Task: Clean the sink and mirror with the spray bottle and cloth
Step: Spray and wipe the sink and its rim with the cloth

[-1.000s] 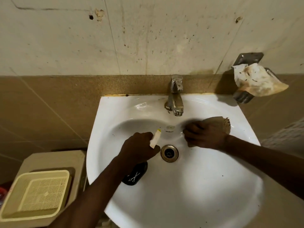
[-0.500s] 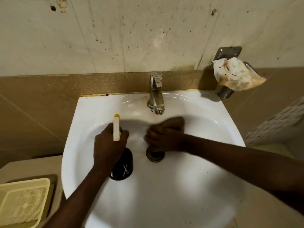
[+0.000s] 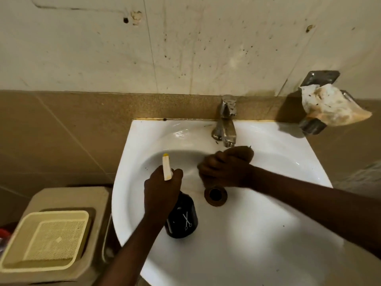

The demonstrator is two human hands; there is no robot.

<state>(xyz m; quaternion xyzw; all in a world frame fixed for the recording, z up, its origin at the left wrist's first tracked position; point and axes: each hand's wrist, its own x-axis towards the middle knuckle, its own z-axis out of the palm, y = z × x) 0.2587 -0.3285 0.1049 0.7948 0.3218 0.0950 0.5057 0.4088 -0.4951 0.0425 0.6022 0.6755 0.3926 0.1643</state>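
A white sink (image 3: 257, 234) hangs on the wall, with a metal tap (image 3: 225, 122) at its back and a round drain (image 3: 215, 194) in the bowl. My left hand (image 3: 160, 193) grips a black spray bottle (image 3: 182, 219) with a white nozzle over the bowl's left side. My right hand (image 3: 224, 170) holds a brown cloth (image 3: 241, 153) against the bowl's back slope, just below the tap and above the drain. No mirror is in view.
A metal soap holder (image 3: 313, 124) with a stained crumpled paper (image 3: 332, 106) sticks out of the wall at the right. A beige bin with a cream mesh basket (image 3: 47, 240) stands to the sink's left. The tiled wall above is spotted.
My right hand has moved the cloth from right of the tap leftward and down to just above the drain. The spray bottle in my left hand has turned more upright. The view has shifted.
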